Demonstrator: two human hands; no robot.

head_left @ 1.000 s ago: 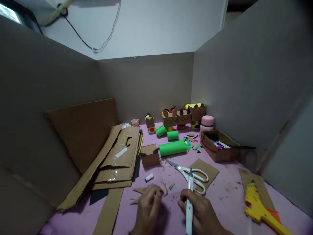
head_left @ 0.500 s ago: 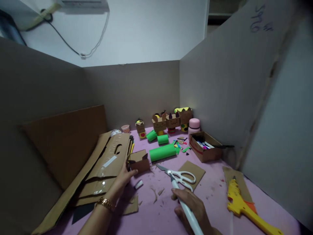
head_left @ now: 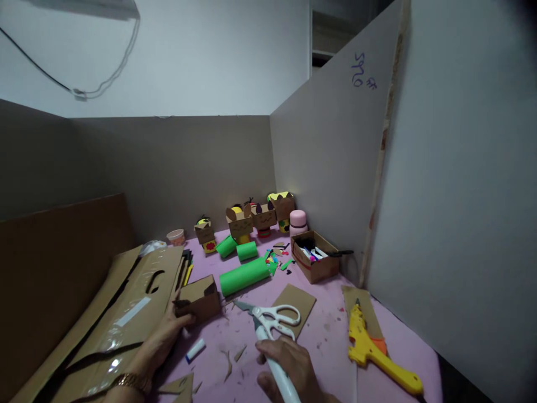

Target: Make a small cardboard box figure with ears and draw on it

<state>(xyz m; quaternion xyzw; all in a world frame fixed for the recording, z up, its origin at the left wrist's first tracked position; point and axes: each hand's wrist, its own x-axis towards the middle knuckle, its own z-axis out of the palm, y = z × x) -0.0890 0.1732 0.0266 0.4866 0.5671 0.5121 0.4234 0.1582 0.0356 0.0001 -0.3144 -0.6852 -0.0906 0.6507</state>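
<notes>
My left hand (head_left: 165,331) grips the left end of a small open cardboard box (head_left: 202,307), thumb at its front and fingers partly hidden. The box has dark pointed ears at its corners and rests on the pink-covered table. My right hand (head_left: 289,364) is closed around a tool with a long white handle (head_left: 274,366); its narrow grey end points away from me. Just past that hand lies a pair of white-handled scissors (head_left: 277,318), partly over a flat cardboard piece (head_left: 302,304). A white marker-like piece (head_left: 195,351) and cardboard scraps (head_left: 229,365) lie between my hands.
Flattened cardboard (head_left: 142,302) covers the left side. Green paper rolls (head_left: 245,276) and decorated cardboard figures (head_left: 240,225) stand farther back, near a pink bottle (head_left: 298,221). On the right are a box of pens (head_left: 321,271) and a yellow glue gun (head_left: 371,350).
The view has turned right, so everything sits farther left in it. My left hand stays on the small box, and my right hand still holds the white-handled tool.
</notes>
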